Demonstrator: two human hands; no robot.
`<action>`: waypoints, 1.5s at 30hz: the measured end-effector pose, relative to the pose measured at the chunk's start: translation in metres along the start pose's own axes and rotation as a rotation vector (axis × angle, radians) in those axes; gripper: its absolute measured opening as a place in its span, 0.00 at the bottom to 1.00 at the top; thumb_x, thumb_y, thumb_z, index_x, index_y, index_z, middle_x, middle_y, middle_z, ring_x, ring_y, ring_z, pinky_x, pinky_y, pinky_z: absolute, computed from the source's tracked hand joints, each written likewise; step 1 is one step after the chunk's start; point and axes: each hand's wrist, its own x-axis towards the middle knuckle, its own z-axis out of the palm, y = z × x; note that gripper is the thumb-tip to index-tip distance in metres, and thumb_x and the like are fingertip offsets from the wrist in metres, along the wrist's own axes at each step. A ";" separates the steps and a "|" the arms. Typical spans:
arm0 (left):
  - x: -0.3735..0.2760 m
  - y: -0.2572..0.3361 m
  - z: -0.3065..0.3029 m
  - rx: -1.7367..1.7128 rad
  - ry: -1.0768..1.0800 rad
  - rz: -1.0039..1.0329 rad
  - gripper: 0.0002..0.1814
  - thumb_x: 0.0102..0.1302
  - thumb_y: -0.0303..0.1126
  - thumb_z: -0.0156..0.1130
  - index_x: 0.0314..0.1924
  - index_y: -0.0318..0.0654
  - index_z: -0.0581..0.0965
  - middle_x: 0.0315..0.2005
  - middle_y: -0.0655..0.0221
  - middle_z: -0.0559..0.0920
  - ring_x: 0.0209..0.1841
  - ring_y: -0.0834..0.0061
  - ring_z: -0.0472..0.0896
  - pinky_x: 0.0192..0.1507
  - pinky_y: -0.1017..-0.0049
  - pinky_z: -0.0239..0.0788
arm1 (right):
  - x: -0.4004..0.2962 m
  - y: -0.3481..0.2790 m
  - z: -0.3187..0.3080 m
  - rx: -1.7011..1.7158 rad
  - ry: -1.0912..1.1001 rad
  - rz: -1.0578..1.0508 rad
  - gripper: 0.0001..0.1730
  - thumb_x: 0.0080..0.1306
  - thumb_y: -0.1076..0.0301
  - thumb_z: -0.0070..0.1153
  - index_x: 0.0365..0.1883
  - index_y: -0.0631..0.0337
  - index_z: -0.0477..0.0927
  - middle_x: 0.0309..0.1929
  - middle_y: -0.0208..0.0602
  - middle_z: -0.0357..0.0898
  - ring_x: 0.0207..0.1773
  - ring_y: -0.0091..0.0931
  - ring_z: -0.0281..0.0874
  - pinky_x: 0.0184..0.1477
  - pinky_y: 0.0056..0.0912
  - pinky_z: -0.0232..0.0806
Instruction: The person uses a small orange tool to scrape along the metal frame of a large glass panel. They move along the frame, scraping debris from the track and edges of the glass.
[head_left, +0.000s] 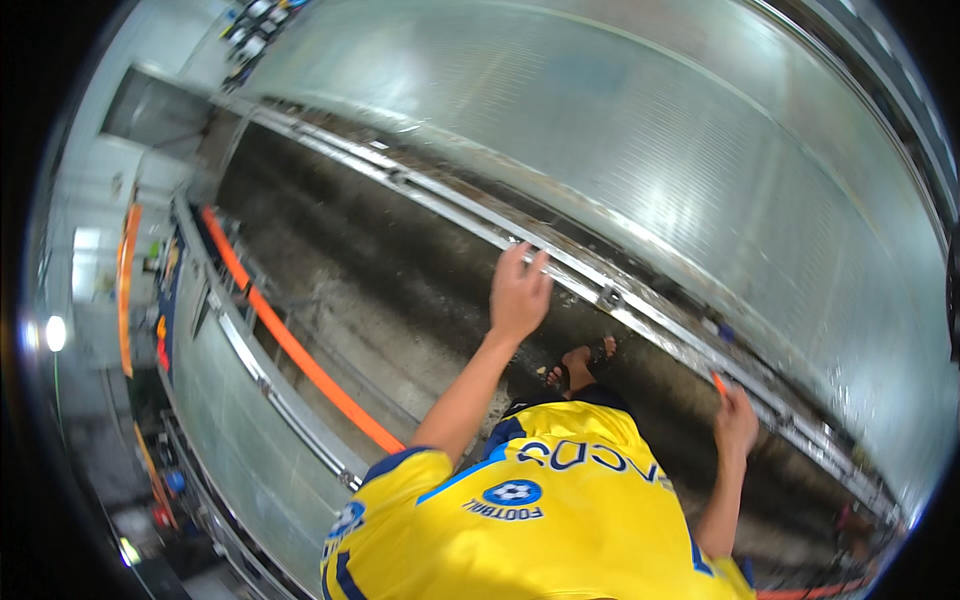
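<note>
A long table with a glassy, translucent sheet (600, 112) over its top stretches before me. Along its near side run two parallel metal rails (450, 214), joined by small dark clamps (609, 298). My left hand (519, 292) reaches to these rails, its fingertips at or just over them and nothing seen in its grasp. Farther right, my right hand (735, 424) is closed on a small orange object (719, 384), which points toward the rails; its kind cannot be told.
Behind me on the left stands a second sheet-covered table (247, 450) with an orange strip (300, 352) along its edge. My sandalled feet stand on the wet-looking concrete floor (322, 285) between the tables. Bottles or spools (255, 34) sit at the far end.
</note>
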 end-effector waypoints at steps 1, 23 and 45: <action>0.024 0.008 0.004 0.032 0.029 0.104 0.22 0.68 0.37 0.61 0.60 0.42 0.78 0.62 0.49 0.74 0.65 0.48 0.71 0.66 0.52 0.62 | -0.014 0.018 -0.009 -0.001 0.049 0.112 0.06 0.67 0.71 0.58 0.41 0.58 0.83 0.36 0.47 0.85 0.38 0.43 0.84 0.40 0.43 0.73; -0.189 -0.392 -0.117 -0.115 -0.348 -0.640 0.21 0.75 0.43 0.50 0.55 0.36 0.80 0.52 0.47 0.81 0.58 0.47 0.78 0.61 0.58 0.69 | 0.034 -0.288 0.111 -0.104 0.194 -0.277 0.03 0.65 0.69 0.59 0.34 0.55 0.84 0.28 0.45 0.81 0.34 0.46 0.81 0.35 0.48 0.70; -0.224 -0.741 -0.222 -0.783 -0.251 -1.350 0.20 0.74 0.36 0.58 0.59 0.31 0.78 0.37 0.63 0.86 0.28 0.78 0.82 0.28 0.78 0.72 | 0.071 -0.731 0.273 -0.367 0.021 -0.304 0.06 0.66 0.67 0.55 0.36 0.54 0.83 0.32 0.42 0.84 0.37 0.42 0.84 0.39 0.49 0.73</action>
